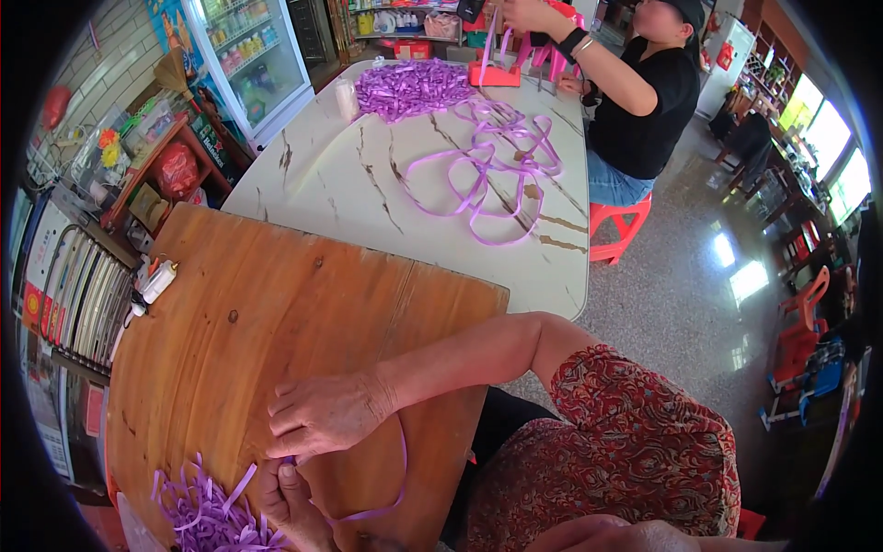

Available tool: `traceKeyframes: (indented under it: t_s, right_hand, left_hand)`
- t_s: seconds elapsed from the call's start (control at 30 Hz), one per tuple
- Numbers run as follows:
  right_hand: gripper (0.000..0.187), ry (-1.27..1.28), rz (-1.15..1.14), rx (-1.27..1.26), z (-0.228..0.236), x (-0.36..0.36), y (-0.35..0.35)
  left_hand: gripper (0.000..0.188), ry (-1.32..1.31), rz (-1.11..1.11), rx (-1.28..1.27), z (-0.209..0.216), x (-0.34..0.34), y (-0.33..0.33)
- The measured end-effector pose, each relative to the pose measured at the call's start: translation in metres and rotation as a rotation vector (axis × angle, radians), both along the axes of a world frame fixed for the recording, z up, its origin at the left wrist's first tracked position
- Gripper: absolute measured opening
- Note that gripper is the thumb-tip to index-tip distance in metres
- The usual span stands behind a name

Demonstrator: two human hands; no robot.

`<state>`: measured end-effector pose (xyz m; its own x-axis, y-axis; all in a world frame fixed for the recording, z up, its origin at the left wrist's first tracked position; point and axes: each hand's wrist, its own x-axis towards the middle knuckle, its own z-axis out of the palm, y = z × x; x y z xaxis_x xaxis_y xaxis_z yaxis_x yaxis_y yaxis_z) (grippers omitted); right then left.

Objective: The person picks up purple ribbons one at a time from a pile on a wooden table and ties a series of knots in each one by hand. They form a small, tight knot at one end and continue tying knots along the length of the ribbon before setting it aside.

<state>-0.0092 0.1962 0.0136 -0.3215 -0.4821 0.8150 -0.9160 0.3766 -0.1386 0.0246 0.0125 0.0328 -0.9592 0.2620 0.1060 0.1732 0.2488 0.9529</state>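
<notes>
The right hand (326, 416) and left hand (292, 499) meet above the wooden table (303, 285), fingertips pinched round a purple ribbon (370, 513), I'd guess to steady it; slack loops aside; a ribbon pile (207, 511) lies handily near.

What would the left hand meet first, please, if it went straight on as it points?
Most likely the right hand, which lies just ahead of the left hand; any gap between them is hard to judge.
</notes>
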Motion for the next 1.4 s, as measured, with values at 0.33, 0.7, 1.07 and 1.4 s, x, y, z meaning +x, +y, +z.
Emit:
traceKeyframes:
  t_s: [0.33,0.7,1.07,1.4]
  right_hand:
    - [0.021,-0.007,-0.073,0.179,-0.006,0.000,0.006]
    - [0.015,0.029,-0.106,0.201,-0.001,-0.002,0.015]
    - [0.035,-0.178,0.050,0.072,0.004,-0.004,0.002]
    - [0.034,-0.203,0.010,0.190,0.013,0.003,0.003]
  left_hand:
    - [0.020,0.095,-0.062,-0.112,-0.001,-0.003,-0.001]
    - [0.016,-0.260,-0.027,0.021,-0.012,-0.007,0.003]
    - [0.006,0.433,-0.034,-0.113,-0.019,-0.007,-0.007]
    - [0.012,0.719,-0.070,-0.168,-0.027,-0.018,-0.009]
